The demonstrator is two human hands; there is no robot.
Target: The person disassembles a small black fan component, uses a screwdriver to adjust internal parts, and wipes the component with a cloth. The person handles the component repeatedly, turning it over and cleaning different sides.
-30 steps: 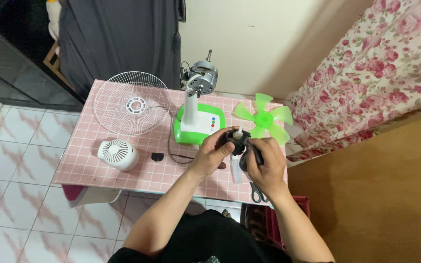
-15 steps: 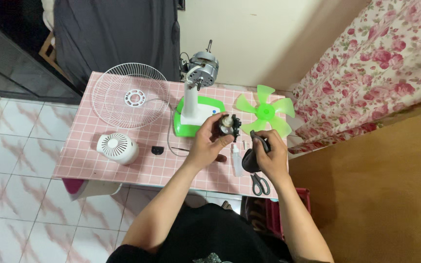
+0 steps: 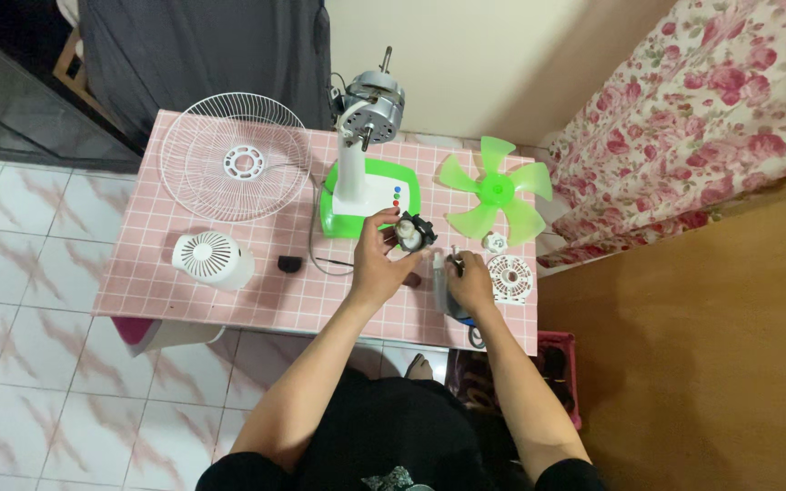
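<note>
My left hand (image 3: 377,262) holds a small black and white fan part (image 3: 412,231) just above the pink checked table (image 3: 184,300), in front of the green fan base (image 3: 370,195). My right hand (image 3: 470,280) rests lower right of it, fingers pinched on a small thin tool or screw (image 3: 455,259), beside a grey bottle-like object (image 3: 439,282). The white fan stand (image 3: 354,164) carries a bare metal motor (image 3: 370,95). A green fan blade (image 3: 495,189) lies to the right.
A white wire fan guard (image 3: 234,168) lies at the table's back left. A white round motor cover (image 3: 211,259) and a small black cap (image 3: 290,264) sit front left. A white round vented disc (image 3: 509,277) and small white nut (image 3: 495,242) lie right. Floral fabric (image 3: 702,109) borders the right.
My left hand has kept the small part and moved slightly left. My right hand has come down toward the table's front right. The camera view shifted.
</note>
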